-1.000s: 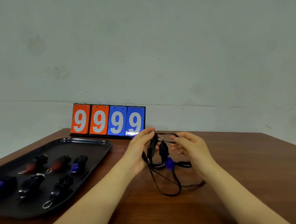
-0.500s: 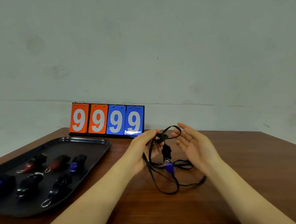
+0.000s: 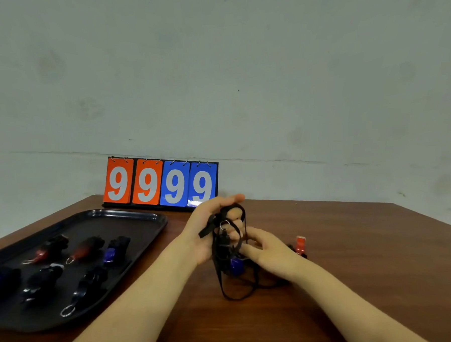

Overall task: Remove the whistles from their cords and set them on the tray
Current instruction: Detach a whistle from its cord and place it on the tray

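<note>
My left hand [image 3: 205,229] is raised over the table and grips a black cord [image 3: 235,288], which loops over its fingers and trails down to the wood. From the cord's metal ring [image 3: 224,225] hangs a black and blue whistle [image 3: 233,264]. My right hand [image 3: 270,252] lies just right of it, its fingers stretched out to the left and touching the whistle's black upper part. A black tray [image 3: 143,219] on the left holds several loose whistles [image 3: 85,250], red, blue and black.
A red whistle [image 3: 300,244] with its cord lies on the table behind my right hand. A flip scoreboard [image 3: 161,184] reading 9999 stands at the back against the wall. The brown table [image 3: 367,255] ends in an edge at the far right.
My right hand has dropped from beside the cord loop down to the hanging whistle. The left hand has gathered more cord around its fingers. The red whistle behind the right hand has come into view.
</note>
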A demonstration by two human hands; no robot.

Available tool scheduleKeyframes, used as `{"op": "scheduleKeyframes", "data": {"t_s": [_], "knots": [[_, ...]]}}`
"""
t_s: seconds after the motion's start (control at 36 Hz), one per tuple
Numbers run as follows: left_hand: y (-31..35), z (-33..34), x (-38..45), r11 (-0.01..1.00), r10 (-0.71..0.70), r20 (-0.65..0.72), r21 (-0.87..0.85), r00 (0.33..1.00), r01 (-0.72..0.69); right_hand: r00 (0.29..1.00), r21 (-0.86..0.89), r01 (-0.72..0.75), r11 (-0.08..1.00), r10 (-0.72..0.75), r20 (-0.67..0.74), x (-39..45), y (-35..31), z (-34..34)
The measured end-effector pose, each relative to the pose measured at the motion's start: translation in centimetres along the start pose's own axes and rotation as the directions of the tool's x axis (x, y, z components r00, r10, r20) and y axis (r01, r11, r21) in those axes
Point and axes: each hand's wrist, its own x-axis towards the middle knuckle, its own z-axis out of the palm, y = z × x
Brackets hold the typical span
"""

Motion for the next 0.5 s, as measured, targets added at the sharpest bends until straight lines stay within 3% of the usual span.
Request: {"op": "scheduleKeyframes", "data": {"t_s": [0.08,0.17,0.25,0.31,0.42,0.5], "knots": [[0.1,0.1,-0.3,0.993,0.010,-0.020,0.122,1.000,-0.008,0.988,0.003,0.029,1.000,-0.028,-0.153,0.1,-0.6,-0.6],[0.5,-0.3,0.1,0.982,0.078,-0.137,0.184,0.988,-0.052,0.937,0.235,0.009,0.972,0.073,-0.341,0.7,-0.5,-2.4],[1.0,-0.9,0.3,0.946,0.239,-0.329,0.291,0.914,-0.143,0.879,0.629,0.078,0.773,0.244,-0.409,0.6,-0.3,-4.7],[1.3,-1.4,0.4,0.904,0.339,-0.440,0.398,0.831,-0.157,0.892,0.768,0.173,0.617,0.233,-0.388,0.0,-0.2,-6.0],[1.2,-1.7,0.6,0.704,0.525,-0.431,0.705,0.734,-0.089,0.924,0.790,0.222,0.571,0.136,-0.358,-0.7,-0.1,-6.7],[1.0,-1.8,0.8,0.634,0.562,-0.379,0.769,0.735,-0.088,0.879,0.723,0.259,0.640,0.153,-0.451,-0.7,0.1,-6.7]]}}
